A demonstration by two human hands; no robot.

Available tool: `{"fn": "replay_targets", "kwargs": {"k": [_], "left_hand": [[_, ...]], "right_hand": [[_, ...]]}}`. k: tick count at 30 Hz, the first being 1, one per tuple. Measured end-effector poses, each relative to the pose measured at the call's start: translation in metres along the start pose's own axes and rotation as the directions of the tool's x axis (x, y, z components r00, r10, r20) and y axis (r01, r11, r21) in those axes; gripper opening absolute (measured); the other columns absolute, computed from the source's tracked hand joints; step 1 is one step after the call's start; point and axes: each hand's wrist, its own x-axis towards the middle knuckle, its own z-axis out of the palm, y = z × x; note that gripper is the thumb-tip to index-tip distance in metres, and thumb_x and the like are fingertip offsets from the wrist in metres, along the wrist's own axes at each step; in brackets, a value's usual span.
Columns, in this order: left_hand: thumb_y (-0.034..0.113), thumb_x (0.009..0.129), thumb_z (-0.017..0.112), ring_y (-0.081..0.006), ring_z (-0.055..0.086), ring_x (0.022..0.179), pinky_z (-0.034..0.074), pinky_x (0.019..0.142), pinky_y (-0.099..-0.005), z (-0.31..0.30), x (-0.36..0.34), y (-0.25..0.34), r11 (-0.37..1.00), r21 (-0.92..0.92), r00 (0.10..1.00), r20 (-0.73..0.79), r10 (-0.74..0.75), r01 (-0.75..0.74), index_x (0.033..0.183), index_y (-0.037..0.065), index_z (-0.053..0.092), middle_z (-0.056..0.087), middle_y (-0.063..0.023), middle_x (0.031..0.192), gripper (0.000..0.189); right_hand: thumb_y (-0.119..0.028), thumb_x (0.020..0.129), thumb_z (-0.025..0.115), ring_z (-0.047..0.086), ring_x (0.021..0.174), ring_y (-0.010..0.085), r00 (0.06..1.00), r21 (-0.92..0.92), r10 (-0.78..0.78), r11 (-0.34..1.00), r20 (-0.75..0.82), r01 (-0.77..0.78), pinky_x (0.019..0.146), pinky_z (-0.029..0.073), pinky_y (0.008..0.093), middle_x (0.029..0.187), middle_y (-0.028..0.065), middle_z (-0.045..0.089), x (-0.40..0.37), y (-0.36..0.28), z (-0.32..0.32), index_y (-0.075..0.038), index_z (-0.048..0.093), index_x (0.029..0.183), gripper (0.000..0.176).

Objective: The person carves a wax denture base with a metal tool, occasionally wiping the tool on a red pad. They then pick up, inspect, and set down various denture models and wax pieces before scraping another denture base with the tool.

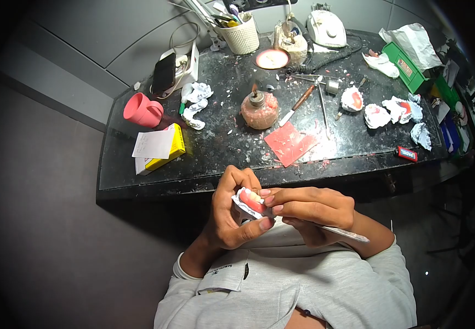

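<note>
Just in front of the table's near edge, my left hand point(231, 214) holds a white dental cast point(244, 210) with pink wax and a few pale teeth on it, its fingers and thumb wrapped round the cast. My right hand point(317, 211) is closed round a metal tool point(346, 234), whose flat end sticks out to the right below the palm. The fingertips of my right hand touch the teeth and wax. The tool's other end is hidden by the fingers.
A lit burner point(259, 112) stands mid-table. Near it lie a pink wax sheet point(289, 143) and a wax knife point(299, 104). At the left are a pink mug point(142, 111) and a yellow box point(176, 147); at the right, several casts point(377, 117) and a red lighter point(406, 154).
</note>
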Motion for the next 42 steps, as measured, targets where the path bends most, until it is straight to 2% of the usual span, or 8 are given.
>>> {"fn": "replay_targets", "kwargs": {"k": [6,9,13,15,16,29,31,42], "left_hand": [[0.019,0.076,0.083,-0.0114,0.044,0.085,0.040,0.081,-0.0300,-0.004,0.000,0.001,0.998,-0.031,0.998,0.037,-0.052,0.054,0.102,0.007,0.042,0.048,-0.0068,0.093,0.051],[0.023,0.072,0.080,-0.0091,0.043,0.077,0.038,0.070,-0.0244,-0.007,0.000,-0.002,0.999,-0.021,0.999,0.044,-0.028,0.029,0.101,0.006,0.042,0.048,-0.0068,0.093,0.050],[0.029,0.064,0.078,-0.0080,0.042,0.070,0.032,0.061,-0.0239,-0.008,0.003,0.004,0.955,-0.215,0.979,0.048,-0.196,0.202,0.099,0.005,0.045,0.049,-0.0056,0.090,0.053],[0.033,0.063,0.076,-0.0072,0.040,0.065,0.028,0.056,-0.0234,-0.016,0.004,0.006,0.882,-0.245,0.908,0.228,-0.351,0.402,0.099,0.005,0.045,0.049,-0.0037,0.085,0.055],[0.034,0.062,0.074,-0.0068,0.037,0.062,0.025,0.053,-0.0231,-0.015,0.005,0.007,0.878,-0.242,0.902,0.235,-0.361,0.414,0.097,0.005,0.045,0.048,-0.0015,0.081,0.054],[0.034,0.059,0.073,-0.0065,0.037,0.061,0.025,0.053,-0.0234,-0.015,0.005,0.013,0.834,-0.282,0.875,0.255,-0.411,0.474,0.093,0.005,0.044,0.046,0.0010,0.078,0.053],[0.034,0.062,0.075,-0.0055,0.046,0.076,0.032,0.066,-0.0205,-0.022,0.003,0.006,0.825,-0.301,0.865,0.326,-0.382,0.478,0.101,0.006,0.051,0.052,0.0019,0.086,0.054],[0.032,0.063,0.074,-0.0097,0.047,0.084,0.034,0.075,-0.0229,-0.020,0.002,0.008,0.812,-0.340,0.867,0.341,-0.364,0.475,0.102,0.007,0.049,0.053,-0.0023,0.093,0.053]], "right_hand": [[0.012,0.086,0.070,0.074,0.106,0.0348,1.000,0.011,0.028,1.000,0.009,-0.028,0.089,0.063,0.0403,0.110,0.0227,0.073,0.001,-0.003,-0.002,0.005,0.068,0.108,0.023],[0.012,0.086,0.069,0.075,0.103,0.0336,0.999,0.015,0.041,0.999,0.002,-0.041,0.086,0.063,0.0389,0.106,0.0226,0.074,0.000,-0.001,-0.003,0.005,0.068,0.107,0.022],[0.008,0.087,0.069,0.077,0.093,0.0313,0.998,0.068,0.048,0.997,-0.036,-0.045,0.083,0.063,0.0379,0.098,0.0220,0.075,0.003,0.002,-0.005,0.006,0.070,0.101,0.014],[0.006,0.088,0.069,0.077,0.089,0.0306,0.997,0.110,0.066,0.992,-0.039,-0.062,0.081,0.063,0.0372,0.094,0.0214,0.075,0.005,0.001,-0.003,0.007,0.070,0.097,0.008],[0.006,0.089,0.069,0.077,0.088,0.0306,0.997,0.137,0.076,0.988,-0.007,-0.074,0.080,0.063,0.0372,0.094,0.0212,0.075,0.006,0.000,-0.004,0.007,0.070,0.096,0.008],[0.002,0.091,0.071,0.077,0.084,0.0290,0.995,0.136,0.098,0.986,0.021,-0.100,0.076,0.063,0.0350,0.091,0.0203,0.076,0.007,-0.001,0.002,0.006,0.071,0.095,0.006],[0.001,0.091,0.071,0.077,0.085,0.0289,0.995,0.135,0.101,0.986,0.019,-0.103,0.075,0.063,0.0348,0.091,0.0201,0.076,0.007,-0.001,0.003,0.006,0.071,0.095,0.006],[0.001,0.091,0.071,0.077,0.082,0.0298,0.992,0.204,0.122,0.971,0.041,-0.128,0.077,0.063,0.0377,0.087,0.0199,0.075,0.005,0.002,0.001,0.006,0.071,0.094,0.006]]}}
